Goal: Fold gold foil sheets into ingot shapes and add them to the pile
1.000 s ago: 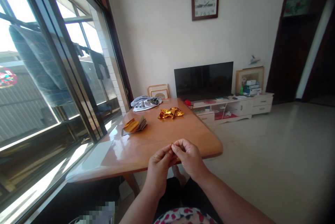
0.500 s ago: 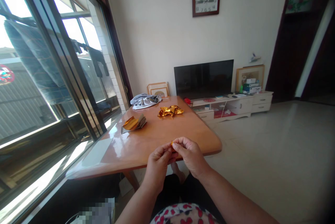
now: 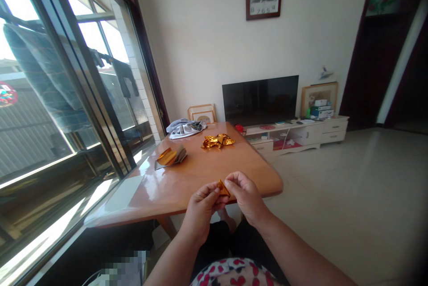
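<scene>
A small folded piece of gold foil paper (image 3: 223,188) is held up over the near edge of the table, with a pointed tip at its top. My left hand (image 3: 203,203) pinches it between thumb and fingers from the left. My right hand (image 3: 245,194) is closed, its thumb and forefinger at the paper's upper right edge. Beyond the hands, a heap of folded shiny gold pieces (image 3: 218,141) lies on the wooden table (image 3: 200,179). To the left, a stack of gold and grey-brown sheets (image 3: 167,157) rests on the tabletop.
Grey and white cloth (image 3: 186,129) is bunched at the table's far end. A long white cabinet (image 3: 312,136) with a television (image 3: 261,101) stands by the wall. Large windows (image 3: 76,76) run along the left side. The table's rounded corner (image 3: 277,185) is just right of my hands.
My right hand has shifted slightly right and up, apart from my left fingers. More of the gold foil paper now shows between the hands. The piles on the table stay put.
</scene>
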Available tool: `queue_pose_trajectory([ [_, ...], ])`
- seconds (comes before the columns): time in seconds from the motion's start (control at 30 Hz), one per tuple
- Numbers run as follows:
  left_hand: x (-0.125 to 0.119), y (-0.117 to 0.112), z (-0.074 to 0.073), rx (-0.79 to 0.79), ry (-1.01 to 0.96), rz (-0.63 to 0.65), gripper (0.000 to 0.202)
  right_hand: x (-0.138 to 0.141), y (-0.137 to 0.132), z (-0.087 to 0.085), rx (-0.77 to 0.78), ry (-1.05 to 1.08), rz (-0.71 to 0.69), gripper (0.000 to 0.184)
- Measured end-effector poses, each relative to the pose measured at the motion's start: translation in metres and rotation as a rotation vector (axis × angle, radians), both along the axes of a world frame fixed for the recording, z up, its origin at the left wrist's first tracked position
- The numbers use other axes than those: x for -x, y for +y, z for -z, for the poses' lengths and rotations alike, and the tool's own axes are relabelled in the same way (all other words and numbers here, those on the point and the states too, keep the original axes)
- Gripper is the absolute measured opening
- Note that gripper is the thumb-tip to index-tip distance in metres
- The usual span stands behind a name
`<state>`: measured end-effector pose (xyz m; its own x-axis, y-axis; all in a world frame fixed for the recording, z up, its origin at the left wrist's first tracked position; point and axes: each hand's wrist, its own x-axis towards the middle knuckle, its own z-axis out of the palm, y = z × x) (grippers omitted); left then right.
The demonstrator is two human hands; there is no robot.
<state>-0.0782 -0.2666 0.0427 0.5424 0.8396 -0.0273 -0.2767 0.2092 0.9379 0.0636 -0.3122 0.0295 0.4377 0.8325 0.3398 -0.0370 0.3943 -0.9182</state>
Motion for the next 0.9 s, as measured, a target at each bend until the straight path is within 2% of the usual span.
queue_pose_trajectory([
  [0.1,0.0016,0.0015,-0.0002,0.038,-0.022,0.000,0.040,-0.0039,-0.0023,-0.0023,-0.018,-0.051,0.050,0.026],
  [0.3,0.0004,0.0002,-0.0025,-0.006,0.000,0.027,0.039,-0.0037,-0.0036,-0.0016,0.003,-0.093,-0.078,0.031],
  [0.43,-0.0020,-0.0018,-0.0040,-0.062,0.046,0.012,0.038,-0.0027,-0.0022,0.0006,0.007,-0.111,-0.057,0.031],
  [0.63,-0.0022,-0.0025,-0.0046,-0.132,0.092,-0.001,0.037,-0.0041,-0.0034,-0.0010,0.028,-0.038,-0.144,0.031],
  [0.8,-0.0031,-0.0016,-0.0041,-0.165,0.106,-0.010,0.034,-0.0030,-0.0049,-0.0044,0.028,-0.043,-0.086,0.031],
  [0.9,-0.0033,-0.0011,-0.0035,-0.213,0.133,-0.016,0.033,-0.0020,-0.0054,-0.0040,0.034,0.020,-0.113,0.033],
])
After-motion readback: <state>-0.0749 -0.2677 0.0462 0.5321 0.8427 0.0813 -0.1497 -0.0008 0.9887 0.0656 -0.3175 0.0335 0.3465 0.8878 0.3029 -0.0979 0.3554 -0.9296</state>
